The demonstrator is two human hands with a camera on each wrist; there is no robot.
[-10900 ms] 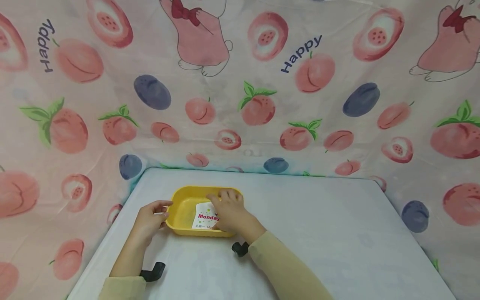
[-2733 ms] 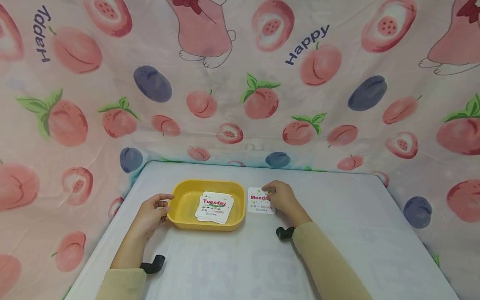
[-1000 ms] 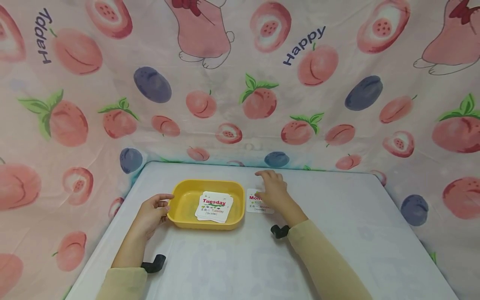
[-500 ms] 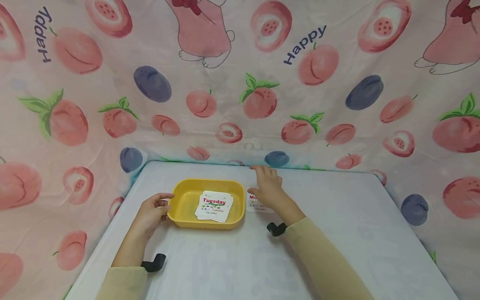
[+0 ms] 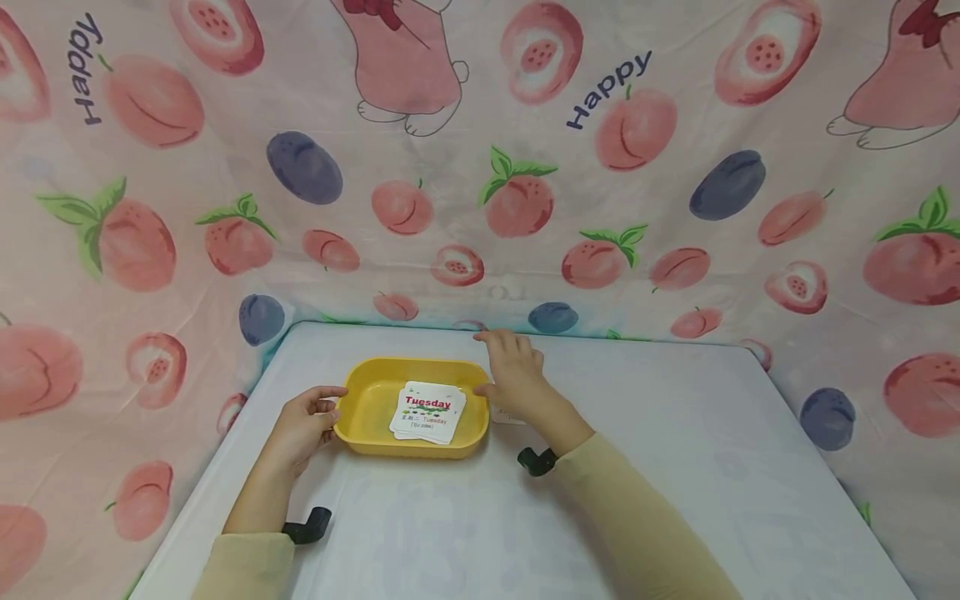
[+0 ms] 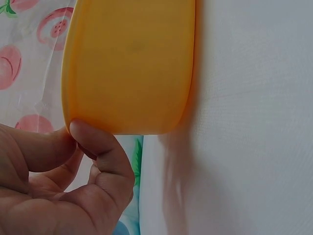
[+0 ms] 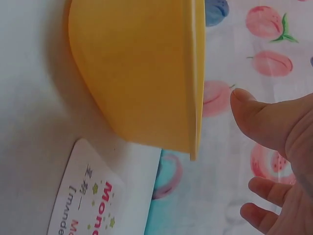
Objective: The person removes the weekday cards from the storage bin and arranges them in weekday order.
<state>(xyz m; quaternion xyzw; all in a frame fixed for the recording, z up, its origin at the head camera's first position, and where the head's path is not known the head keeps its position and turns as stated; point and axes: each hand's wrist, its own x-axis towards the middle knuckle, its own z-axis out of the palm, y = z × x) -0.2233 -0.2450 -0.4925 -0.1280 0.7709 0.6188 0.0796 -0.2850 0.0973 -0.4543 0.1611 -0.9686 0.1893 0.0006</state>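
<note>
A yellow plastic tray (image 5: 369, 410) sits on the white table. My left hand (image 5: 300, 433) holds its left end, thumb and fingers at the rim in the left wrist view. A small stack of white cards lies in the tray's right half, the Tuesday card (image 5: 427, 411) on top. Above the tray's right edge my right hand (image 5: 517, 379) hovers with spread fingers and nothing in them. Beneath it, the Monday card (image 7: 88, 196) lies flat on the table beside the tray; the hand hides most of it in the head view.
Peach-printed cloth (image 5: 517, 275) hangs behind the table and along both sides. A black bracket (image 5: 309, 527) juts from the left wrist and a similar black bracket (image 5: 536, 461) from the right, both low over the white table (image 5: 675, 467).
The Monday card went from the tray to the table at its right, uncovering the Tuesday card. My right hand then let go of it and moved left to the tray's edge.
</note>
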